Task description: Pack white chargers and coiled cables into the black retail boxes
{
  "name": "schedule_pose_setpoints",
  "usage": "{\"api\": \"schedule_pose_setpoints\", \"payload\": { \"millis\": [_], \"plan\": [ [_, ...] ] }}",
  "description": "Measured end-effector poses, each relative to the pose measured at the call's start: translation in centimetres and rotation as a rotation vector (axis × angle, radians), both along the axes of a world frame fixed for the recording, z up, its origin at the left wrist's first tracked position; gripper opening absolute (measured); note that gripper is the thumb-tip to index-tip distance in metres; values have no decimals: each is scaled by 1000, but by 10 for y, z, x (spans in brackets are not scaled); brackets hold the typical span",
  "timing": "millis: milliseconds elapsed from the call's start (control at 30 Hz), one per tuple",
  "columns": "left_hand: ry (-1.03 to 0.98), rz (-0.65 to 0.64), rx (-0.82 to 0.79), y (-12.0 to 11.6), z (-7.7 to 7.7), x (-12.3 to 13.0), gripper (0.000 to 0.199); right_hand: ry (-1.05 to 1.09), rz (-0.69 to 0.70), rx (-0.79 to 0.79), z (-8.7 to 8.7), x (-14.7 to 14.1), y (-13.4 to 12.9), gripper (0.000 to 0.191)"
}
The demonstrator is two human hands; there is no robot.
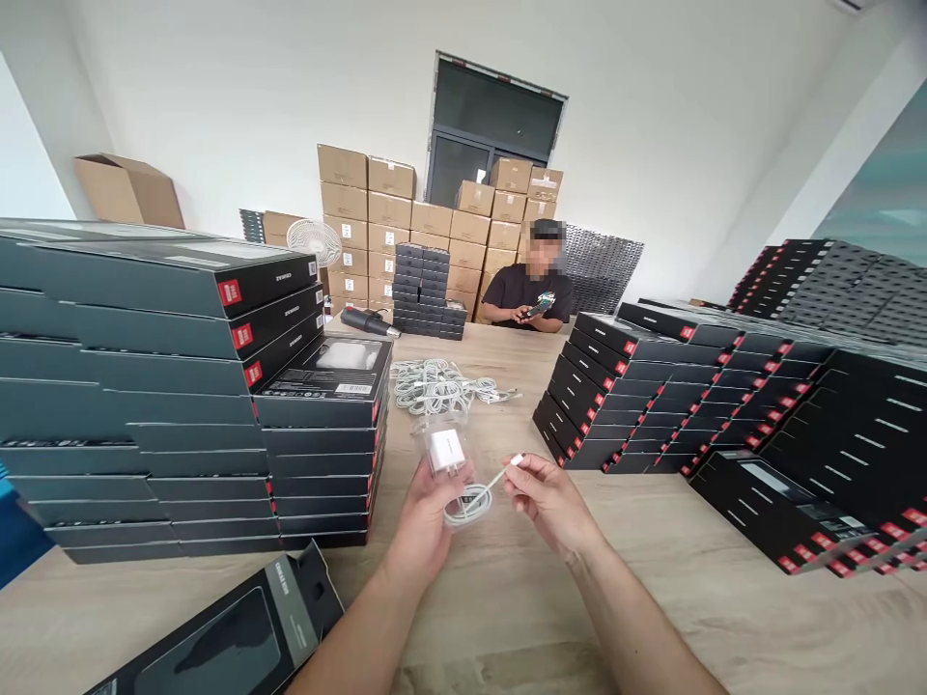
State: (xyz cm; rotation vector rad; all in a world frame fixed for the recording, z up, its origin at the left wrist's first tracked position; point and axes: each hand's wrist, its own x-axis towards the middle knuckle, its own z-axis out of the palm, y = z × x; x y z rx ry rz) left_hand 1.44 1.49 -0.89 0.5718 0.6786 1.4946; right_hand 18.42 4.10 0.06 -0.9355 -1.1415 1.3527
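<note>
My left hand [429, 507] is closed around a clear plastic tray [420, 436]. A white charger plug [447, 450] sits in the upper part of the tray, and a coiled white charging cable [470, 506] lies at its lower end. One end of that cable stretches across to my right hand [548, 497], which pinches it by the white connector between thumb and fingers. Beyond my hands, a heap of coiled white cables [438, 384] lies on the wooden table [463, 618]. An open black box [217, 637] rests at the lower left, partly behind my left forearm.
Tall stacks of black boxes stand on the left [181, 405] and right [623, 396]. A heat gun [369, 321] lies near another black stack [421, 290]. Across the table a person [532, 290] holds a dark object. Cardboard cartons [391, 208] and a white fan [314, 241] are behind.
</note>
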Motion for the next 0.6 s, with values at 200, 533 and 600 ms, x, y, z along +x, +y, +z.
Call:
{"api": "schedule_pose_setpoints", "payload": {
  "millis": [200, 533, 600],
  "plan": [
    [72, 36, 53, -4, 5, 7, 66, 190, -236, 3, 2, -21, -9, 45],
    [157, 54, 175, -2, -3, 19, 63, 403, -162, -142, -3, -35, -16, 33],
    [199, 59, 177, -3, -3, 20, 61, 344, -166, -127, -2, -33, -15, 33]
  ]
}}
